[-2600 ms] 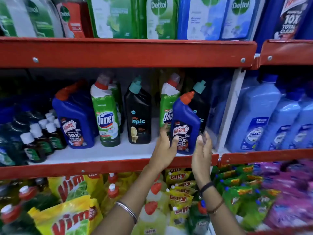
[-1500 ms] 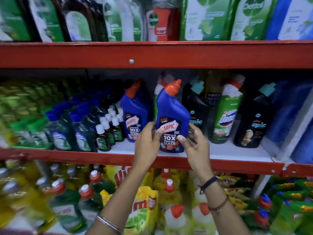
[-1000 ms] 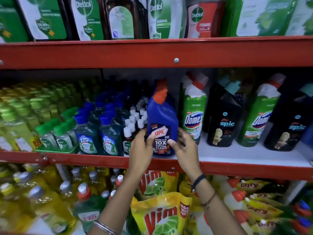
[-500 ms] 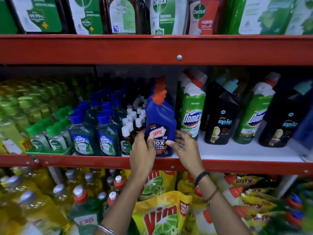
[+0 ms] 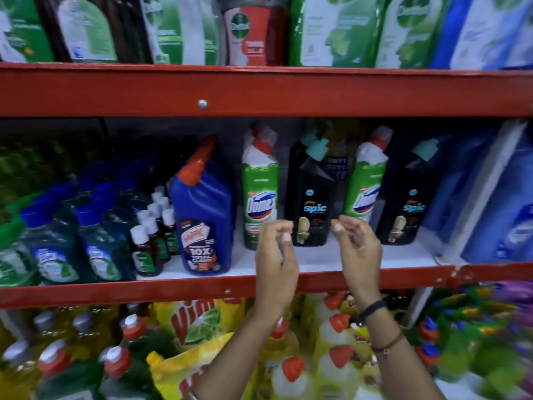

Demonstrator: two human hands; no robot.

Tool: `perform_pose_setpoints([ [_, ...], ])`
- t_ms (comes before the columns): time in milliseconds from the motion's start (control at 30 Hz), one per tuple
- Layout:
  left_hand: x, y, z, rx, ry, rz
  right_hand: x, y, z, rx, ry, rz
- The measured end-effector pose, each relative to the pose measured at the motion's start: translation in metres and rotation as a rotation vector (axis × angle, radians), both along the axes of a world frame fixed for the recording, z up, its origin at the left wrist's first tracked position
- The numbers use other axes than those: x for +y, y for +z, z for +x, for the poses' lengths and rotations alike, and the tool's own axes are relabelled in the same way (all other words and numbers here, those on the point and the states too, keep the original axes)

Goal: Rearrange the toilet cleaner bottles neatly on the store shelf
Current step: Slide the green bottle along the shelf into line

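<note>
A blue Harpic bottle with an orange cap stands upright on the white middle shelf, left of a green Domex bottle. Further right stand a black Spic bottle, a second Domex bottle and a second Spic bottle. My left hand and my right hand hover in front of the first Spic bottle, one at each side of it. Both hands hold nothing, fingers loosely curled and apart.
Small white-capped bottles and blue-capped green bottles crowd the shelf left of the Harpic. Large blue bottles stand at the right. A red shelf rail runs overhead with Dettol packs above. Vim pouches fill the shelf below.
Both hands have let go of the blue Harpic bottle, which now stands on the shelf. They have moved right, in front of the black Spic bottle. The view has shifted right.
</note>
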State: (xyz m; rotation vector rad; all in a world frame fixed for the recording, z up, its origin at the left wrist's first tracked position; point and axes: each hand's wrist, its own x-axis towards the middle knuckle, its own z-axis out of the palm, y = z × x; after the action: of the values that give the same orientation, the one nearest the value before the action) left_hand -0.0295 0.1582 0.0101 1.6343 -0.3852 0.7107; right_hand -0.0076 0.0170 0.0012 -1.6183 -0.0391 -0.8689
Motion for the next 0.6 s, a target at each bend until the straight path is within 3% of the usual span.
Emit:
perform_pose_setpoints([
  [100,-0.046,-0.004,0.015,0.110,-0.148,0.054,-0.047,0.002,0.006,0.023,-0.058,0.002],
  [233,-0.098,-0.002,0.032,0.277,-0.353,0.218,-0.081,0.010,0.015,0.123,0.065,0.031],
  [333,-0.124,-0.002,0.051,0.308,-0.316,0.342,-0.088,0.012,0.027,0.226,0.178,-0.006],
  [433,-0.141,0.000,0.066,0.356,-0.218,0.287,-0.096,0.008,0.047,0.287,0.259,0.032],
  [600,-0.149,0.003,0.073,0.405,-0.236,0.086,-0.104,0.005,0.066,0.328,0.312,0.051],
])
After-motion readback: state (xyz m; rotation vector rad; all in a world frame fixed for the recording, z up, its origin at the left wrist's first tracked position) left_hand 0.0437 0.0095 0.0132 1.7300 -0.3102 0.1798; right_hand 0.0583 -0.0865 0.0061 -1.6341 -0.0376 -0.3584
